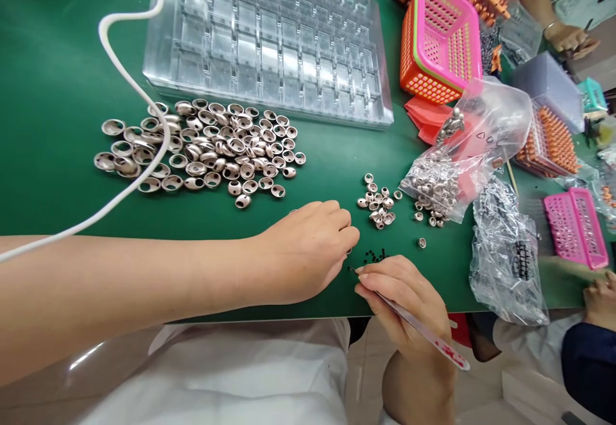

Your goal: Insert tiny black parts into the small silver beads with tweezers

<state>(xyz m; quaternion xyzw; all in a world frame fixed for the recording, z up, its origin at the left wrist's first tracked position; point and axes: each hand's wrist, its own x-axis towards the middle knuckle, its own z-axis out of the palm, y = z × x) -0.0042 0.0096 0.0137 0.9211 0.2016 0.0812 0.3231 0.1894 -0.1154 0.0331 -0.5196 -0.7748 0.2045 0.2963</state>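
Note:
My left hand (312,248) is closed near the table's front edge, fingers curled down; the rim of a small metal ring (349,251) shows at its fingertips. My right hand (404,296) pinches a pair of tweezers (423,330) with a red-marked end, their tip close to the left fingers. A small dark piece appears at the tip. Tiny black pieces (375,257) lie scattered just beyond the right fingers. A small group of metal rings (378,200) sits past both hands, and a large pile of rings (216,142) spreads behind my left forearm.
A clear compartment tray (269,101) stands at the back. A white cable (120,69) crosses the left side. To the right are stacked baskets (418,85), a bag of metal parts (433,181), crumpled plastic (505,258), a pink basket (577,229) and other people's hands (568,36).

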